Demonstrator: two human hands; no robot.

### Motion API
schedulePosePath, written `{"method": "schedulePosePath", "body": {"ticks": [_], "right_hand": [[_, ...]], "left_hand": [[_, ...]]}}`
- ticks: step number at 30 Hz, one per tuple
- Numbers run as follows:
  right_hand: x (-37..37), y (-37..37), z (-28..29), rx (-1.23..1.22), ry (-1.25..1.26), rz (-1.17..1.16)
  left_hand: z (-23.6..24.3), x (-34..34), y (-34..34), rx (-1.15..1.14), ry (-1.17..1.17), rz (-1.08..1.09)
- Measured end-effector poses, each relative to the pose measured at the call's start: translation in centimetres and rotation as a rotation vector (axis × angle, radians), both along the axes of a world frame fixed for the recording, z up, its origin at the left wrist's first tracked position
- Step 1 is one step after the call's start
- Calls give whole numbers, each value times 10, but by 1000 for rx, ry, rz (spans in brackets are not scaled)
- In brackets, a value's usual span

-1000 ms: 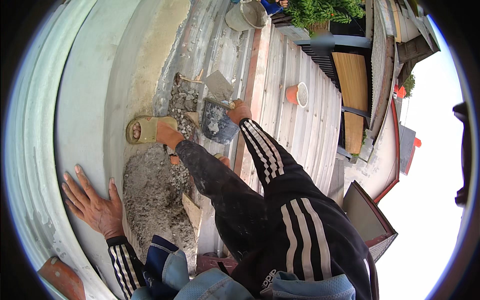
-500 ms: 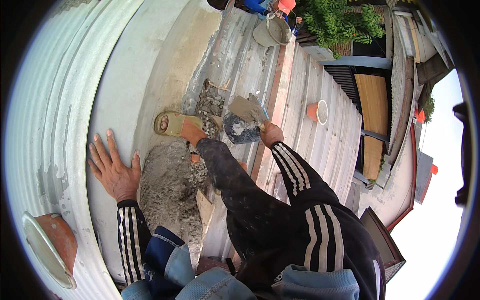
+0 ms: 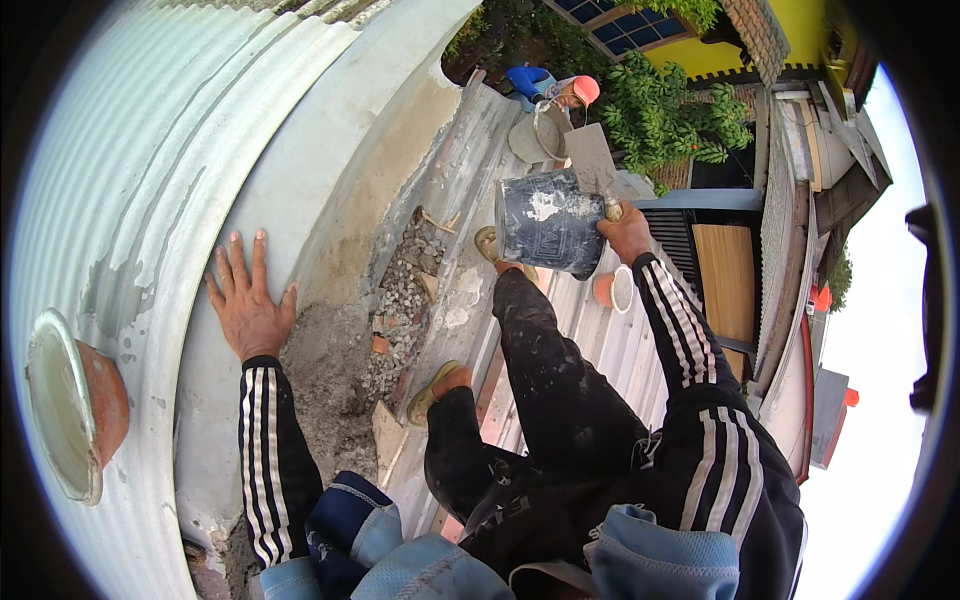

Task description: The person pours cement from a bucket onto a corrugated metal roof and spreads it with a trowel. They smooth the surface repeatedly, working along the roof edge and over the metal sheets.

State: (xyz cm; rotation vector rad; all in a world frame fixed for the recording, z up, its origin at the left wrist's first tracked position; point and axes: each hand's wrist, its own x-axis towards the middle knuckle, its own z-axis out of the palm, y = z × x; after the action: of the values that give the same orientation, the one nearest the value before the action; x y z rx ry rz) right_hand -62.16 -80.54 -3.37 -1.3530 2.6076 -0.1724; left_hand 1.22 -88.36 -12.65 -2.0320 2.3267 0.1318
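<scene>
Raised, dark capital lettering [image 3: 568, 240] stands on the wall of the dark bucket [image 3: 520, 238], just beside a pale splash; it runs aslant in this view, and smears blur part of it. Pale letters [image 3: 500, 515] also stand on the front of the black clothing [image 3: 560, 480], near the waist; they appear upside down from here, and folds in the cloth hide part of them.

Left hand [image 3: 252, 318] laid on ledge [image 3: 300, 180]; tub [image 3: 108, 400] set left of it, on sheeting [image 3: 130, 230]. Bucket [image 3: 553, 222] and trowel [image 3: 592, 158] held in right hand [image 3: 628, 234] — trowel pointed past bucket. Pail [image 3: 537, 140] placed ahead, beside co-worker [image 3: 532, 84]. Pot [image 3: 612, 289] set on roof [image 3: 598, 345], just right of bucket. Gravel [image 3: 400, 330] spread between ledge and feet [image 3: 455, 378] — right of left hand.
</scene>
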Motion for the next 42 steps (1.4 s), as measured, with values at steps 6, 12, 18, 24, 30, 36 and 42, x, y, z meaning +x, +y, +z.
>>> {"method": "schedulePosePath", "body": {"ticks": [6,12,18,24,30,36,42], "right_hand": [[-24,-55,-44,175,112,86],[-77,-151,-161,329,70,234],[-143,-238,-250,429,-19,318],[-173,-309,-336,310,-161,371],[-165,-307,-393,195,-208,345],[-167,-300,-355,149,-381,177],[-208,-359,-289,240,-445,151]], "left_hand": [[3,-2,1,-25,-2,16],[-6,-10,-2,-76,-23,-23],[-1,-21,-17,-25,-120,-108],[23,-133,-86,-37,-153,-140],[-31,-271,-246,-176,-27,-333],[-34,-289,-266,-133,-92,-267],[-31,-290,-269,-112,-62,-254]]}}
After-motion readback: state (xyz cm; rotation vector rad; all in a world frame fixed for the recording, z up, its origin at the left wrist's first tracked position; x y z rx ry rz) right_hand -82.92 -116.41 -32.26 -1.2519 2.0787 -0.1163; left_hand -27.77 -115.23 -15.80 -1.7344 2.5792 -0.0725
